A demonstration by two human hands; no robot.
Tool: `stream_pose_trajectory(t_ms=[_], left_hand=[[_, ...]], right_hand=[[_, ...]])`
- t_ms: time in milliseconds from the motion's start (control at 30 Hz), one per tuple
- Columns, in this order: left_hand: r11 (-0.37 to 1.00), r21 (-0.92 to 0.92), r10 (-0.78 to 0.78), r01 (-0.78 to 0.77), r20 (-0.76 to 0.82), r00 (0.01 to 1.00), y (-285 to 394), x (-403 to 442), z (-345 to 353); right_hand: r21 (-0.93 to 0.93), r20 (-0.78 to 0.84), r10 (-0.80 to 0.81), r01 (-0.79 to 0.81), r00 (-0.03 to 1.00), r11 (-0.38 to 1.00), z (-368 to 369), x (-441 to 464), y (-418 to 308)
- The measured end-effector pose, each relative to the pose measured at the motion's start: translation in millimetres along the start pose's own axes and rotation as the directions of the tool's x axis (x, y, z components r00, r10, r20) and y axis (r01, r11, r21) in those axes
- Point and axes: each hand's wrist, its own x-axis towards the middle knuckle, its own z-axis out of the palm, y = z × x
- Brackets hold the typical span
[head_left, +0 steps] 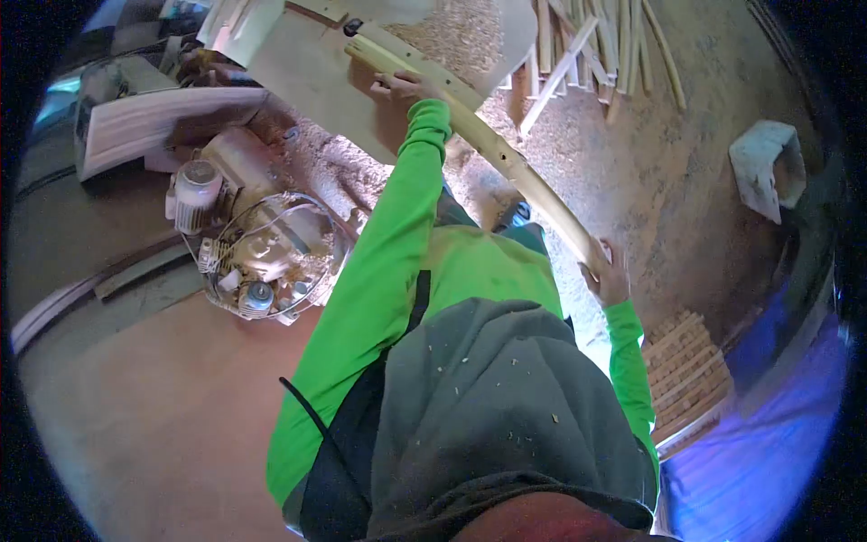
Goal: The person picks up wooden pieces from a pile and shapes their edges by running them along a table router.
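Note:
A long, pale wooden piece (502, 155) with a dark knot slants from the table at the top centre down to the right. My left hand (408, 88) rests on its upper part, fingers spread over the wood and the table edge. Lower down, my right hand (609, 272) is wrapped round the other end, which sticks out past the table. The upper end lies on a flat light worktable (312, 81), along a wooden strip (429, 68) with dark holes.
A dusty motor and compressor (262, 244) stand at the left. Wooden strips (623, 45) lie on the floor at the top right, near a whitish hollow block (760, 167). Stacked wood pieces (684, 370) and a blue sheet (768, 452) are at the lower right. Sawdust covers the floor.

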Motion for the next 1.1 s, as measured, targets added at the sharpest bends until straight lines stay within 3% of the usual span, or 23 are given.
stream_pose_trajectory(t_ms=[67,167,200,233,300,433,533,733,833,933,1033,1100], left_hand=[[0.999,-0.034,0.037,-0.039,-0.073,0.997,-22.3,22.1,21.0],[0.998,-0.044,0.036,-0.042,-0.120,0.992,-18.8,36.4,34.0],[0.999,-0.029,0.030,-0.033,-0.127,0.992,-19.5,34.6,27.0],[0.999,0.020,-0.050,0.049,0.014,0.999,19.0,26.2,-5.5],[0.999,0.039,0.031,-0.030,-0.005,1.000,-4.1,31.5,6.3],[0.998,-0.053,0.013,-0.015,-0.042,0.999,-26.2,47.6,31.3],[0.998,0.054,-0.042,0.041,0.027,0.999,2.2,49.2,10.7],[0.999,-0.046,0.021,-0.023,-0.040,0.999,-10.0,75.7,25.0],[0.997,0.069,0.039,-0.039,-0.006,0.999,-23.9,95.1,35.6],[0.983,-0.180,-0.038,0.037,-0.005,0.999,4.0,99.7,24.0],[0.996,-0.086,-0.004,0.004,0.002,1.000,-11.8,118.9,33.1],[0.983,-0.181,-0.026,0.024,-0.012,1.000,-23.6,131.3,47.9]], right_hand=[[0.112,0.007,0.062,-0.063,0.998,0.992,12.5,-2.3,4.6],[-0.122,-0.064,-0.079,0.071,0.995,0.990,21.6,14.3,-8.7],[-0.122,-0.078,-0.087,0.077,0.993,0.990,23.1,24.5,-17.6],[-0.122,-0.088,-0.092,0.081,0.992,0.989,20.1,36.9,-29.2],[-0.091,-0.124,-0.089,0.078,0.988,0.993,17.2,60.1,-50.1],[-0.094,-0.050,-0.291,0.285,0.956,0.954,32.4,80.6,-35.4],[-0.006,-0.051,-0.194,0.194,0.980,0.981,42.2,83.6,-39.1],[-0.034,-0.089,-0.284,0.282,0.955,0.959,48.7,115.4,-59.7],[0.000,-0.078,-0.250,0.251,0.965,0.968,55.8,125.4,-63.7],[0.007,-0.121,-0.261,0.264,0.958,0.965,58.2,137.7,-75.9],[-0.018,-0.110,-0.245,0.244,0.963,0.970,61.6,150.7,-87.8],[-0.036,-0.125,-0.273,0.270,0.954,0.962,64.3,158.8,-92.4]])
